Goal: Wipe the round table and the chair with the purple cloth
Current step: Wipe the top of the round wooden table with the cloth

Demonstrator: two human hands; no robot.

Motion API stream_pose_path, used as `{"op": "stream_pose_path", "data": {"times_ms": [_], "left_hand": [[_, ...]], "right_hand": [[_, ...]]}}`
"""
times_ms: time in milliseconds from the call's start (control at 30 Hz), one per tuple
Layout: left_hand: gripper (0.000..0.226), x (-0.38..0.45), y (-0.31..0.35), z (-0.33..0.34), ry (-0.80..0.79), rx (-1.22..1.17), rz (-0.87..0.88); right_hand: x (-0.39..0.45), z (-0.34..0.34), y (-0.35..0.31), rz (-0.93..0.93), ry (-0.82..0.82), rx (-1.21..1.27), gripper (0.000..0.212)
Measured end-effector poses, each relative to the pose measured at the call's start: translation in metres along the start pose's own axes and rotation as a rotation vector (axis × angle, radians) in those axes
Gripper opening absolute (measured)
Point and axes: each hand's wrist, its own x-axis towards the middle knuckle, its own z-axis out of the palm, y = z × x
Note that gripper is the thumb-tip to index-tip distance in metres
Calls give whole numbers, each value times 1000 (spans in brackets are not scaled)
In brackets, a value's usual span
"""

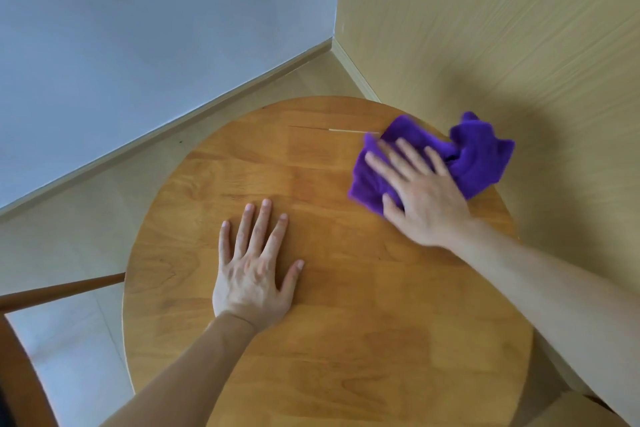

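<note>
1. The round table [346, 288] is filling the centre and lower half of the frame, tucked into a corner where a grey wall and a yellow panelled wall meet at the upper middle. That is likely why the cloth has to be worked close to the wall side.
2. The chair [52, 291] is showing only as wooden parts at the lower left edge, beside the table. It looks not yet wiped, though little of it is in view.
3. The right hand [422, 198] is lying flat, fingers straight and spread, pressing on the cloth at the right of the frame. The flat palm is probably spreading pressure for a sweep.
4. The left hand [252, 270] is resting open and flat on the bare wood at centre, apparently steadying the table or bracing the person.
5. The purple cloth [481, 156] is lying crumpled at the table's upper-right rim, one bunched part overhanging towards the yellow wall.
</note>
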Motion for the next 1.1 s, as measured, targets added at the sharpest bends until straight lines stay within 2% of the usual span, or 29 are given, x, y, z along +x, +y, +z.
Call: {"op": "stream_pose_path", "data": {"times_ms": [67, 133, 200, 300, 367, 433, 500, 633, 733, 800, 933, 1100], "left_hand": [[74, 1, -1, 0, -2, 6, -1], [74, 2, -3, -1, -3, 6, 3], [74, 3, -3, -1, -6, 1, 1], [73, 2, -4, -2, -6, -15, -6], [72, 1, -5, -2, 6, -35, -12], [72, 1, -4, -1, 17, -48, -11], [72, 1, -3, 0, 19, -59, -10], [69, 2, 0, 1, 35, -56, -14], [56, 20, 24, -2, 106, -97, -156], [53, 43, 60, -1, 138, -157, -192], [57, 70, 134, 12, 65, -219, 2], [57, 71, 137, 21, 67, -183, -13]], "right_hand": [[35, -7, -14, 275, 33, 77, 72], [70, -10, -45, 442, 41, 156, 74], [87, -11, -80, 406, 44, 188, 74], [66, -7, -116, 133, 51, 139, 72], [29, 2, -124, 40, 71, 117, 72], [-11, 13, -115, 83, 58, 112, 75], [-32, 19, -86, 206, 41, 111, 78], [-10, 10, -35, 509, -10, 180, 77], [13, 8, -39, 625, 23, 224, 79], [9, 8, -42, 609, 23, 232, 78], [-41, 10, -33, 466, 35, 141, 75], [-84, 9, 12, 414, -30, -15, 78]]}}
